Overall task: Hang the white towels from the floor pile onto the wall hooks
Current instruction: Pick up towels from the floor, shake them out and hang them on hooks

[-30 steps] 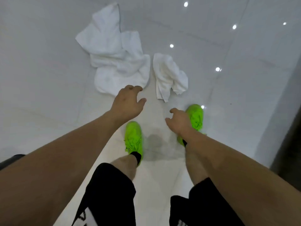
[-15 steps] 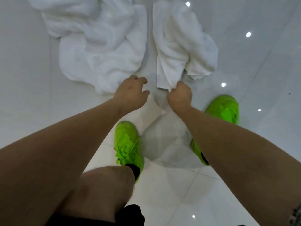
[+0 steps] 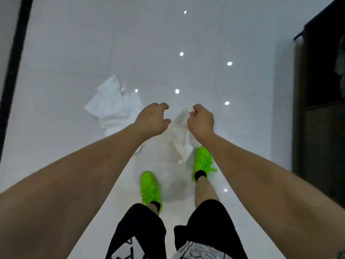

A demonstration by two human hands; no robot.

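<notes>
Towels are showing in two places in the head view. A small towel (image 3: 182, 135) is hanging from the right hand (image 3: 200, 121), whose fingers are curling tight round its top edge, so the cloth is drooping in loose folds with its lowest corner dangling clear of the floor (image 3: 74, 53) above the green shoe (image 3: 202, 161) on that side. The larger towel (image 3: 113, 107) is lying crumpled on the floor, left of centre, partly behind the left forearm. The left hand (image 3: 152, 119) is hovering just beside the held cloth with fingers loosely curled and parted, gripping nothing. A dark cabinet (image 3: 319, 109) is standing along the floor's right edge; no wall hooks are showing from this angle.

The step in hand looks like gathering one towel for hanging. To do it well, the free hand should probably be taking a second point on the same top edge, so the cloth is spreading flat instead of bunching. Lifting it high would keep the trailing corner from brushing the floor or the shoe. The larger towel likely needs a separate trip.
</notes>
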